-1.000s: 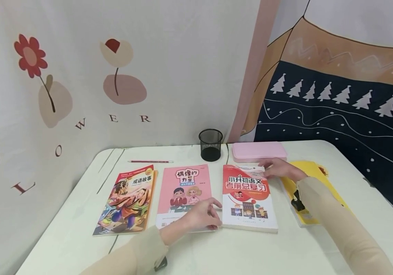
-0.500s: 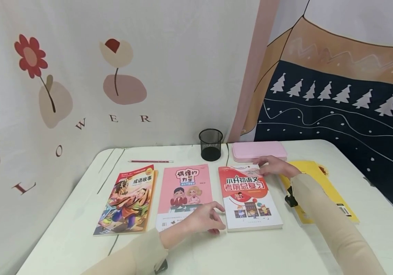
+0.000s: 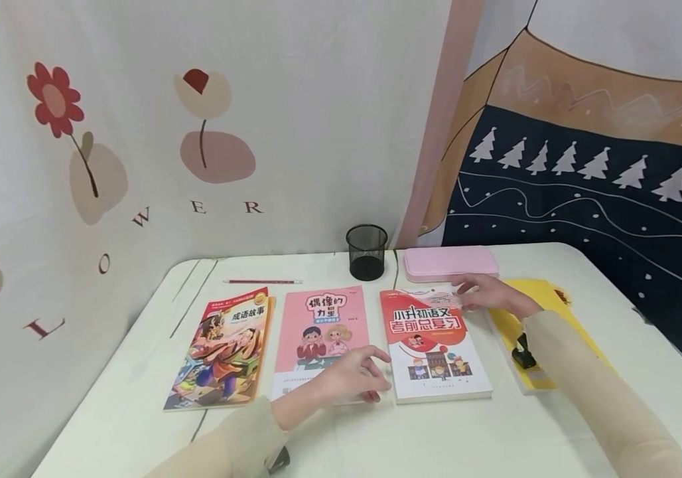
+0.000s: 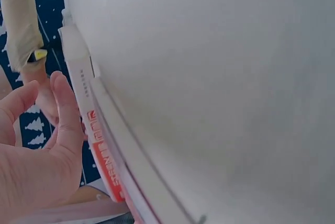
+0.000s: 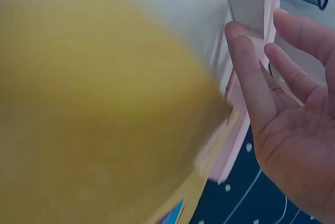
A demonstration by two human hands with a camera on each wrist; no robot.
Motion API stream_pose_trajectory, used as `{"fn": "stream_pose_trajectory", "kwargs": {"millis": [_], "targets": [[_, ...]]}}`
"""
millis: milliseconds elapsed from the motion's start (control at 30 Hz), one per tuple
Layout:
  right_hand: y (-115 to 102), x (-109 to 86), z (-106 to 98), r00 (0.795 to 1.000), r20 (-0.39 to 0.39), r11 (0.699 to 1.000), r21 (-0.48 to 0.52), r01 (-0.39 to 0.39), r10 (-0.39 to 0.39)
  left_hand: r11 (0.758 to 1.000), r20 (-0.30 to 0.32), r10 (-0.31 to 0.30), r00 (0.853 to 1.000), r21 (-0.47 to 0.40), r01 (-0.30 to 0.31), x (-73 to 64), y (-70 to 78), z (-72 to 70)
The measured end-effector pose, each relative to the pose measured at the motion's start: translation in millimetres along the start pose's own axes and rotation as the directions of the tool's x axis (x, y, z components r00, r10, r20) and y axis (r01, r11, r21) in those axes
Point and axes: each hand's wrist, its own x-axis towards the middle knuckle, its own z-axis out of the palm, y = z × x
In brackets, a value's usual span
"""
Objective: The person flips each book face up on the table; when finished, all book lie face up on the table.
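Pale counter (image 3: 138, 425) carries a row of books; the left hand (image 3: 349, 378), grip relaxed, touches the red-and-white book's (image 3: 433, 348) 7 o'clock corner, the right hand (image 3: 487, 295), fingers flat, presses its 1 o'clock corner, long axis running 12-to-6.

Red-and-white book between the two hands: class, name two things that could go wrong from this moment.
1. The red-and-white book lies close beside the pink book; a push from the right hand at its far corner could slide it over that cover.
2. The right sleeve crosses the yellow book and may drag it askew.
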Motion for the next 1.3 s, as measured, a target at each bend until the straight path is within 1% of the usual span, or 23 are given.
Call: {"fn": "stream_pose_trajectory", "kwargs": {"millis": [67, 200, 300, 433, 600, 700, 733, 800, 867, 933, 967, 1000, 1133, 1300], "targets": [[3, -7.2, -6, 1.000, -0.022, 1.000, 0.006, -0.008, 0.008, 1.000, 0.001, 0.014, 1.000, 0.014, -0.014, -0.2, 3.2, -3.2], [14, -20.2, -20, 0.996, -0.073, 0.999, 0.011, -0.048, 0.048, 0.999, 0.000, 0.046, 0.999, 0.017, -0.046, -0.4, 10.3, -8.4], [22, -29.2, -30, 0.994, -0.092, 0.999, 0.002, -0.055, 0.055, 0.997, -0.015, 0.067, 0.998, 0.026, -0.067, 0.9, 13.8, -11.5], [31, -38.3, -41, 0.991, -0.119, 0.998, -0.002, -0.066, 0.065, 0.997, -0.029, 0.080, 0.996, 0.025, -0.079, 5.3, 15.8, -14.1], [42, -43.0, -52, 0.977, -0.155, 0.989, 0.020, -0.144, 0.145, 0.996, -0.032, 0.089, 0.996, 0.006, -0.089, 15.4, 16.7, -11.7], [49, -46.5, -58, 0.974, -0.157, 0.986, 0.031, -0.162, 0.165, 0.996, -0.030, 0.090, 0.996, -0.016, -0.090, 21.4, 20.2, -7.5], [51, -47.4, -59, 0.966, -0.179, 0.983, 0.039, -0.180, 0.184, 0.996, -0.030, 0.091, 0.995, -0.023, -0.091, 23.3, 21.8, -6.0], [55, -49.8, -62, 0.962, -0.194, 0.982, 0.050, -0.184, 0.191, 0.995, -0.023, 0.093, 0.995, -0.042, -0.094, 26.7, 25.3, -3.0], [62, -51.6, -65, 0.953, -0.216, 0.977, 0.066, -0.202, 0.211, 0.993, -0.014, 0.093, 0.996, -0.065, -0.094, 30.2, 28.8, 0.4], [69, -53.0, -67, 0.945, -0.235, 0.974, 0.078, -0.213, 0.225, 0.993, -0.003, 0.093, 0.996, -0.070, -0.093, 34.5, 31.7, 3.9], [73, -53.8, -68, 0.946, -0.234, 0.974, 0.077, -0.211, 0.223, 0.993, 0.005, 0.090, 0.996, -0.080, -0.089, 37.1, 32.7, 6.1], [77, -54.2, -70, 0.943, -0.241, 0.973, 0.081, -0.215, 0.229, 0.992, 0.014, 0.090, 0.996, -0.084, -0.089, 39.8, 33.4, 8.4], [87, -56.1, -73, 0.932, -0.260, 0.967, 0.103, -0.233, 0.252, 0.993, 0.049, 0.080, 0.996, -0.091, -0.075, 51.1, 35.6, 20.5], [89, -58.3, -74, 0.923, -0.251, 0.953, 0.161, -0.258, 0.292, 0.988, 0.100, 0.058, 0.993, -0.148, -0.042, 61.2, 39.6, 40.5]]}}
